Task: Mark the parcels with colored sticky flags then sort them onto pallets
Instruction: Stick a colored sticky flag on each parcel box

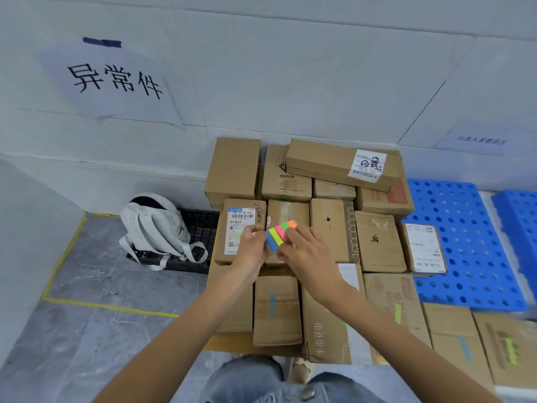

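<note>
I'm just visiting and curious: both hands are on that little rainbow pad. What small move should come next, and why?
Probably the right hand peels one flag off the sticky flag pad while the left hand steadies it. Both hands pinch the pad, no flag is loose, and the taped parcel just beyond shows none, unlike the blue-flagged parcel nearer.

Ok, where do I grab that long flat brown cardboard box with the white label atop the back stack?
Probably by its two short ends, one hand each, reaching from the front: the long flat brown cardboard box lies uppermost, both ends free, white wall close behind.
</note>
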